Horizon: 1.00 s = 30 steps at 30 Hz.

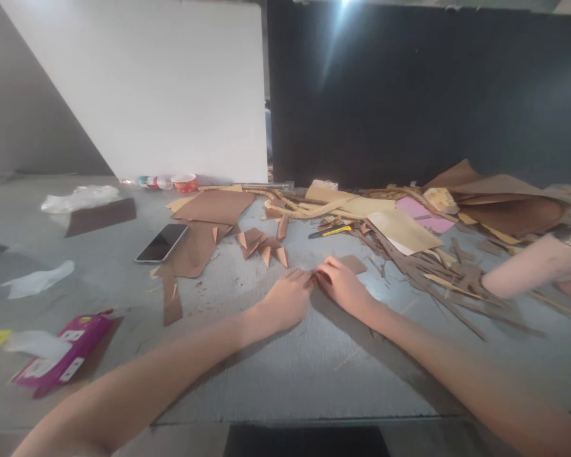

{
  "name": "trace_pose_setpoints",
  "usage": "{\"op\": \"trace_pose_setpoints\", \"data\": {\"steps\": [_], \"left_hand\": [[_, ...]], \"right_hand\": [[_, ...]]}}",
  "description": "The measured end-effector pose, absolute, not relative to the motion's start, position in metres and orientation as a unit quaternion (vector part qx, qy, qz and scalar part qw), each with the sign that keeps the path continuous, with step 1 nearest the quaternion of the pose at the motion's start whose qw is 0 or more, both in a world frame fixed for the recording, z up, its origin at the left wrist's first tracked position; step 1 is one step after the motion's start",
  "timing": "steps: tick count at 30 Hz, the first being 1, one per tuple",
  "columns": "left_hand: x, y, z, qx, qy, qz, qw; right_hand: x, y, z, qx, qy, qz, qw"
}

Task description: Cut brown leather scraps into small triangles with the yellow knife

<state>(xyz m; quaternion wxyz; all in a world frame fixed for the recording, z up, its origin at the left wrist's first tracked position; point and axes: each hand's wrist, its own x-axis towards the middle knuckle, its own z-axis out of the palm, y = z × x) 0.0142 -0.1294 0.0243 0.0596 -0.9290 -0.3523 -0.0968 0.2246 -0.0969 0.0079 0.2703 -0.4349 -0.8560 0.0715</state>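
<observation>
My left hand (290, 295) and my right hand (340, 282) meet over the middle of the grey table, fingers bent and pinched together. Between their fingertips is a small brown piece (315, 275), mostly hidden, so its shape cannot be made out. A flat brown piece of sheet (354, 264) lies just behind my right hand. Beyond my left hand sit several folded brown pointed pieces (261, 244). A yellow and black utility knife (330, 232) rests on the table past both hands, touched by neither.
A phone (162, 243) lies left, beside brown sheets (214, 207). Nearer is a purple tissue pack (66, 355). Brown strips and scraps (423, 270) are heaped right, with a pink sheet (426, 216). Another person's forearm (528, 266) reaches in there. A paper cup (184, 183) stands at the back.
</observation>
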Motion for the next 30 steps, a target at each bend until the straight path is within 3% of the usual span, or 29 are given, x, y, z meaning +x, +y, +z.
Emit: {"op": "trace_pose_setpoints", "data": {"steps": [5,11,21,26,30], "left_hand": [[0.013,-0.128,0.023,-0.931,-0.348,-0.086,0.074],[0.012,-0.127,0.021,-0.929,-0.351,-0.091,0.069],[0.012,-0.13,0.017,-0.931,-0.346,-0.11,0.046],[0.005,-0.127,0.015,-0.911,-0.387,-0.123,0.072],[-0.008,-0.116,0.012,-0.905,-0.402,-0.128,0.062]], "right_hand": [[0.224,-0.123,0.025,-0.412,-0.9,-0.065,0.128],[0.232,-0.127,0.032,-0.404,-0.911,-0.052,0.062],[0.258,-0.133,0.03,-0.394,-0.911,0.011,0.121],[0.268,-0.075,0.048,-0.442,-0.878,0.011,0.182],[0.271,-0.008,0.05,-0.469,-0.865,-0.044,0.172]]}}
